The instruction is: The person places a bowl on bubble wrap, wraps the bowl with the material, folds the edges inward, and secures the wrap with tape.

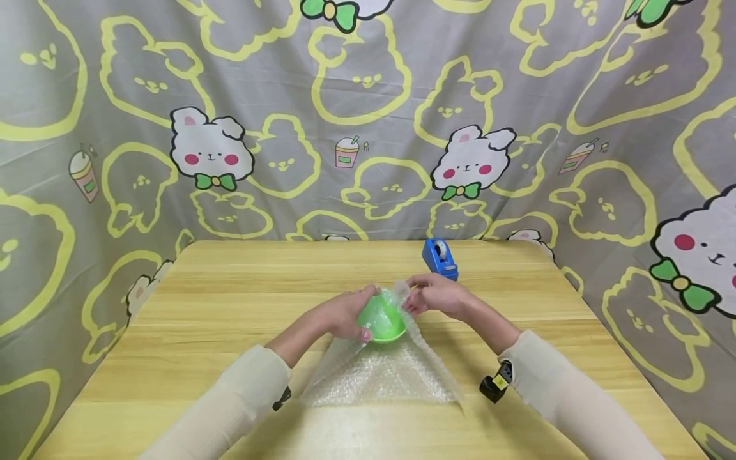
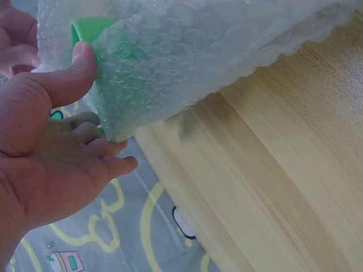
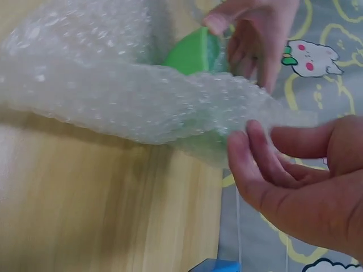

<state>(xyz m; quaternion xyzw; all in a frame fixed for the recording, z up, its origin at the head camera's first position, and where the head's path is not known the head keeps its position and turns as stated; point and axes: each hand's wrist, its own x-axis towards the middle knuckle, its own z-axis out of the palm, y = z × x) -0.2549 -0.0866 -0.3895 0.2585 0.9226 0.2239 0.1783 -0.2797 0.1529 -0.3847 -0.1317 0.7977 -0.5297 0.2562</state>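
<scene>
A light green bowl lies tilted in a sheet of bubble wrap, its rim towards me in the head view. My left hand grips the bowl's side through the wrap. In the left wrist view the thumb of that left hand presses at the green rim, the other fingers beneath. At the bowl's other side, the curled fingers of my right hand pinch the gathered edge of the wrap. A clear strip sticks out by the right hand's thumb in the right wrist view.
A blue tape dispenser with a roll in it stands behind the right hand, near the back of the wooden table. A patterned grey curtain hangs behind and along both sides. Black wrist cameras sit below the sleeves.
</scene>
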